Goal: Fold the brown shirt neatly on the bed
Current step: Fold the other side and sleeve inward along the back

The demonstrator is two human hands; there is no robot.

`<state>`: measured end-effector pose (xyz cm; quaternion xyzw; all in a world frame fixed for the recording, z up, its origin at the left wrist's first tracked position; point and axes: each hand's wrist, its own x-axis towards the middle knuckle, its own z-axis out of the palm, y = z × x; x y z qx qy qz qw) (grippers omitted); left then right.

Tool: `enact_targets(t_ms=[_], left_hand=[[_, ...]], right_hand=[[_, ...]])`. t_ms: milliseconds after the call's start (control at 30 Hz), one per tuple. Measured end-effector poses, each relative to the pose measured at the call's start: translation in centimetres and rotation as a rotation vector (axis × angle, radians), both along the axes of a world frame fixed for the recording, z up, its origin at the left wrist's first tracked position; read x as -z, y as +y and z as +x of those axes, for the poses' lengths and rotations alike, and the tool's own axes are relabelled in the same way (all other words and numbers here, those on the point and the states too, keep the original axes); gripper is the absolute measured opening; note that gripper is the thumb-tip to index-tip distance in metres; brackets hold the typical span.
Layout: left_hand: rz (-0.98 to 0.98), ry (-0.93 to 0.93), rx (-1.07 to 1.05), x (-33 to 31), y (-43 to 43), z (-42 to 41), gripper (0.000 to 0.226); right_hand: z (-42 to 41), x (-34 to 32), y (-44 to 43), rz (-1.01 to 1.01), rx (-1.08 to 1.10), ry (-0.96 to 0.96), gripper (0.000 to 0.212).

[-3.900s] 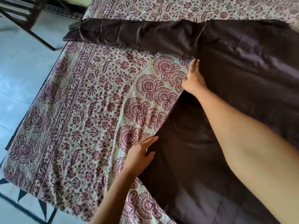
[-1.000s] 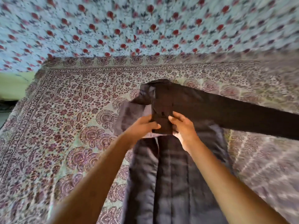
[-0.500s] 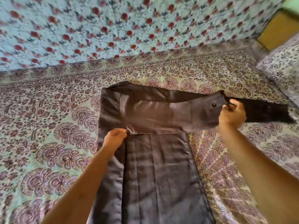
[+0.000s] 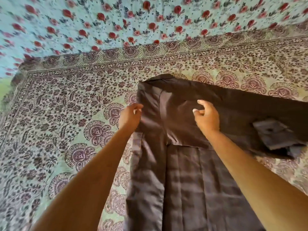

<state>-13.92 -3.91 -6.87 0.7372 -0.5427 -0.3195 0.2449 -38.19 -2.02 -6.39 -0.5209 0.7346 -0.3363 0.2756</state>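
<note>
one brown shirt point(image 4: 183, 180), two hands point(image 4: 130, 116) point(image 4: 207, 120), one paisley bedspread point(image 4: 66, 114) and one rose-print cloth point(image 4: 100, 22).

The single head-worn camera looked forward and steeply down from the person's own standpoint, with the left hand point(image 4: 130, 116) and the right hand point(image 4: 207, 118) reaching in from the bottom edge to mid-frame. It sat close over the brown shirt point(image 4: 183, 180), whose body filled the lower middle of the view. The wide angle also took in the patterned bedspread point(image 4: 66, 114) on both sides and the rose-print cloth point(image 4: 116, 22), blurred, along the far top edge.
</note>
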Motion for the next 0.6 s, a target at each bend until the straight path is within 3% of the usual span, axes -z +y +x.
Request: enact_targets(t_ms=[200,400,533,600], left_hand=[[-0.006,-0.261,0.189,0.2,-8.8,0.2,0.047],[0.048,-0.164,0.258,2.5,-13.6,1.6,0.032],[0.006,-0.020,0.158,3.6,-14.4,3.5,0.007],[-0.037,0.025,0.092,4.3,-15.0,4.5,0.016]], right_hand=[[5.3,2.8,-6.7,0.112,-0.156,0.008,0.044],[5.6,5.8,-9.7,0.172,-0.136,0.027,0.038],[5.5,7.2,-10.2,0.005,-0.148,0.043,0.022],[5.6,7.0,-11.0,-0.089,-0.163,0.067,0.020]])
